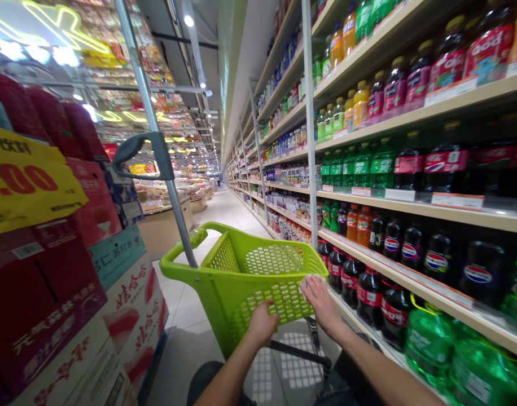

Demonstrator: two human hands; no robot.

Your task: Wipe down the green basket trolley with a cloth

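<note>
A lime-green plastic shopping basket cart [258, 282] with a perforated side stands at the centre, its grey metal pole rising at the left end. My left hand [263, 322] is at the lower side of the basket, its fingers curled towards the green mesh; what they hold, if anything, is hidden. My right hand [316, 294] rests against the basket's upper right corner, fingers laid over the side near the rim. The visible part of the basket's inside shows no goods.
Tall shelves [411, 203] of drink bottles line the right side, with large green bottles [430, 338] at the bottom. Stacked drink cartons [42, 293] under a yellow price sign [25, 180] stand close on the left. A tiled aisle [224, 206] runs ahead.
</note>
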